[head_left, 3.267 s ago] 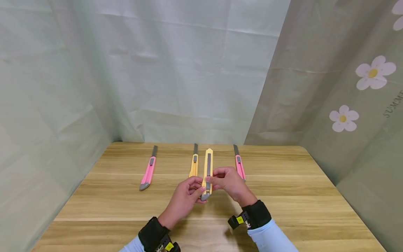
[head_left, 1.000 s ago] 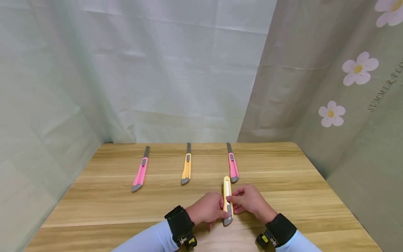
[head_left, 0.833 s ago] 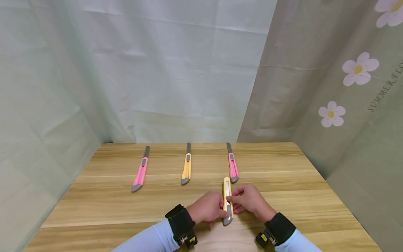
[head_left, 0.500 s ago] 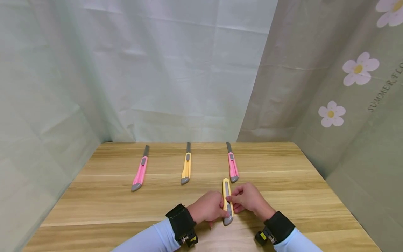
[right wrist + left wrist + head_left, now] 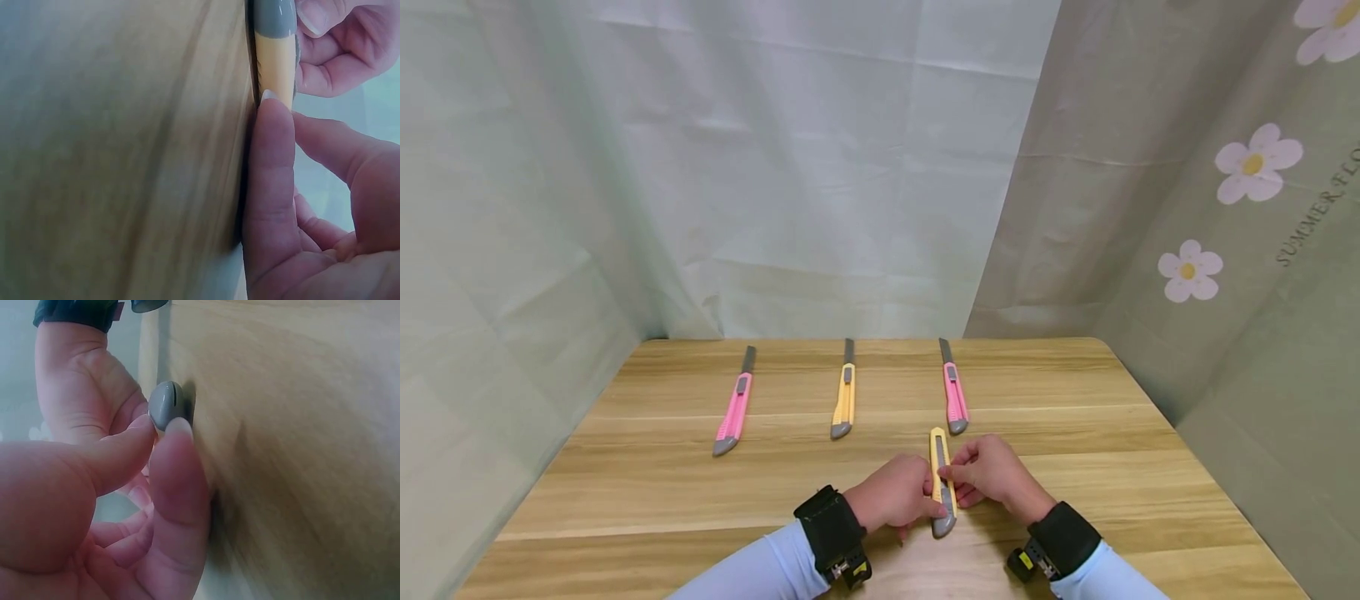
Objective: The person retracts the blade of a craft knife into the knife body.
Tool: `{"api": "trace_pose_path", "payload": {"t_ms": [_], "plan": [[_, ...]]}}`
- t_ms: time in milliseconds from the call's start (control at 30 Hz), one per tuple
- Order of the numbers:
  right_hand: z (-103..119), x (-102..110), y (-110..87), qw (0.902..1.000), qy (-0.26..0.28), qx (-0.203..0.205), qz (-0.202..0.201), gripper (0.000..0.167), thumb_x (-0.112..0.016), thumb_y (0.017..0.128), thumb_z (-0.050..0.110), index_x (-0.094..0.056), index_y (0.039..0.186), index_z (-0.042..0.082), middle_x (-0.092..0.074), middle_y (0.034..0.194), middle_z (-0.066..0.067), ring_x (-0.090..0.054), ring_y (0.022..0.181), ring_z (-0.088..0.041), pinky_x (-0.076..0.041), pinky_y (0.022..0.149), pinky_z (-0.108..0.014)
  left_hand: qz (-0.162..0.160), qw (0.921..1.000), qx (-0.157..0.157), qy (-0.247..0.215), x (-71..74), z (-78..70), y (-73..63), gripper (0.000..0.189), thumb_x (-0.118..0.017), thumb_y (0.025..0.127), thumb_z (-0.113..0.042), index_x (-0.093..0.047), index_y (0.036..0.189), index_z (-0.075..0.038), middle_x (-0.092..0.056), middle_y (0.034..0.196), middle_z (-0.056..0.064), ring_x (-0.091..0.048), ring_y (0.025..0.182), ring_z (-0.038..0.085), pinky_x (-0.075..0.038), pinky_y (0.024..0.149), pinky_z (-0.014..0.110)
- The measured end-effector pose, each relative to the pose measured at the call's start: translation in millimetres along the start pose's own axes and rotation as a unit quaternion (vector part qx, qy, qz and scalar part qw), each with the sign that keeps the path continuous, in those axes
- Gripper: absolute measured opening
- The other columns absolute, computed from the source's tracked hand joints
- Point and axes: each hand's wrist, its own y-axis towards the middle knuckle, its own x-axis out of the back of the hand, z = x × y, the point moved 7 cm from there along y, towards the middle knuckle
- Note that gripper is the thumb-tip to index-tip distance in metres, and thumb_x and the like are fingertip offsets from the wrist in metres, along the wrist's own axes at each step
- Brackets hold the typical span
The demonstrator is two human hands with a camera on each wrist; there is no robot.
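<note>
A yellow utility knife (image 5: 939,446) with a grey end cap (image 5: 164,405) lies between my two hands, low over the wooden table. My left hand (image 5: 891,493) pinches it near the end cap, thumb on top. From the other side my right hand (image 5: 1000,477) grips its middle, the thumb over the slot and the fingers along the edge. No blade shows beyond its yellow nose. In the right wrist view, the knife's yellow side (image 5: 275,65) runs close along the tabletop, with the index finger against it.
Across the back of the wooden table (image 5: 647,467) lie three more utility knives with grey blades out: a pink one (image 5: 733,413) at left, a yellow one (image 5: 845,398) in the middle and a pink one (image 5: 954,397) just beyond my hands. Curtains (image 5: 850,167) hang behind.
Since the oldest frame, both hands have brought the yellow utility knife down, nearer me and rightward of the middle knife. Over the last second its nose has dipped slightly; both grips stay the same.
</note>
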Motion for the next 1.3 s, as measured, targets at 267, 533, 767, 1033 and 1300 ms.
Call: {"api": "trace_pose_path", "payload": {"t_ms": [267,533,767,1033,1300], "plan": [[3,3,-0.3,0.9997,-0.022,-0.005,0.007,0.021,-0.080,0.091,0.019,-0.070,0.089,0.000,-0.072,0.073,-0.008,-0.071,0.060,-0.016,-0.067,0.057,-0.035,-0.007,0.9996,-0.008,-0.026,1.7,2.3,-1.5,0.036,-0.084,0.086,-0.021,-0.057,0.065,-0.010,-0.045,0.044,-0.006,-0.047,0.031,0.007,-0.034,0.031,0.014],[35,37,10.3,0.9932,-0.095,0.020,-0.064,0.025,-0.077,0.094,0.022,-0.072,0.087,-0.001,-0.064,0.065,-0.006,-0.062,0.055,-0.016,-0.063,0.052,-0.032,-0.023,0.9939,-0.012,-0.107,23.7,15.4,-6.9,0.025,-0.076,0.094,-0.026,-0.057,0.088,-0.011,-0.053,0.055,-0.002,-0.052,0.042,0.013,-0.046,0.039,0.022],[53,66,51.8,0.9772,-0.160,0.052,-0.130,0.024,-0.076,0.094,0.027,-0.075,0.094,0.004,-0.068,0.081,-0.011,-0.060,0.068,-0.022,-0.048,0.055,-0.025,-0.031,0.9886,-0.020,-0.146,41.4,25.4,-17.7,0.026,-0.070,0.098,-0.033,-0.059,0.095,-0.010,-0.056,0.065,-0.001,-0.051,0.049,0.014,-0.044,0.045,0.025],[52,76,98.3,0.9585,-0.217,0.039,-0.181,0.030,-0.075,0.093,0.027,-0.069,0.075,0.003,-0.053,0.065,-0.001,-0.049,0.062,-0.017,-0.036,0.049,-0.023,-0.039,0.9912,-0.027,-0.123,45.1,26.8,-32.8,0.024,-0.067,0.100,-0.035,-0.062,0.090,-0.014,-0.055,0.062,-0.004,-0.049,0.049,0.012,-0.038,0.043,0.022],[48,80,119.5,0.9429,-0.270,-0.038,-0.191,0.041,-0.076,0.091,0.038,-0.070,0.087,-0.002,-0.055,0.079,-0.009,-0.053,0.076,-0.026,-0.041,0.063,-0.031,-0.046,0.9901,-0.029,-0.129,48.5,29.3,-46.5,0.025,-0.066,0.101,-0.035,-0.061,0.090,-0.014,-0.051,0.058,-0.005,-0.045,0.044,0.011,-0.034,0.040,0.022]]}}
